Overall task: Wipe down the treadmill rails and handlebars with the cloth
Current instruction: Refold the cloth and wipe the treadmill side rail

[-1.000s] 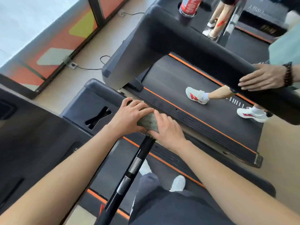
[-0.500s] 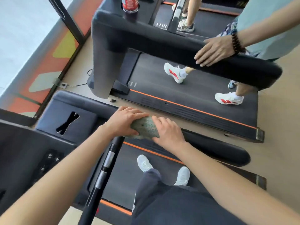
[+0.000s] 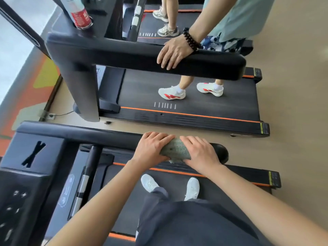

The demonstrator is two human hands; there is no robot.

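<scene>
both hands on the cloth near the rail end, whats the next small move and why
Probably slide the cloth along the rail to its rounded end: the left hand and right hand both grip the cloth wrapped over it, and that end lies bare just beyond.

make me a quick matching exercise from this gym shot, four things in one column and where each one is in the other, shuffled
Things:
1 cloth
2 bottle
3 bead bracelet
4 red-marked shoes

Places:
a on the next treadmill's belt
b on a wrist
c over the handrail, between left hand and right hand
d on the far console

Pairs: 1-c, 2-d, 3-b, 4-a
</scene>
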